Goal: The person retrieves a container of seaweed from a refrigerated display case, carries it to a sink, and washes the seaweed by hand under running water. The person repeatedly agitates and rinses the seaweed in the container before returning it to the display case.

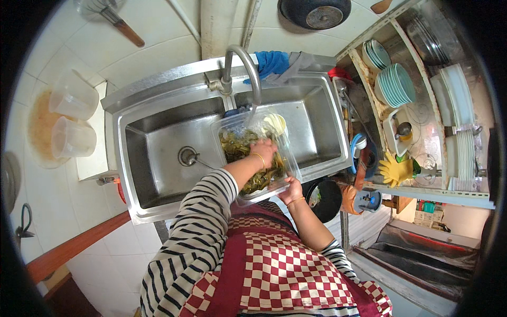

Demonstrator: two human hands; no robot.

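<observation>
A clear plastic container (293, 160) rests tilted across the middle of the double-bowl steel sink (166, 138), over the divider. Wet, dark green-brown leafy vegetables (235, 148) lie in water inside it. Water runs into its far end from the curved steel faucet (255, 75). My left hand (264, 152) is down among the leaves; its fingertips are hidden, so its grip cannot be made out. My right hand (292, 191) holds the container by its near right corner. Beyond the container's right side, a pale yellow bowl-like item (276, 122) shows partly in the right basin.
Blue and grey cloths (273, 63) hang over the sink's back edge. Two translucent plastic tubs (74, 136) stand at the left. On the right, a metal shelf (380, 115) bears stacked bowls and plates, with yellow rubber gloves (396, 168) below. A black bin (326, 202) stands by my right forearm.
</observation>
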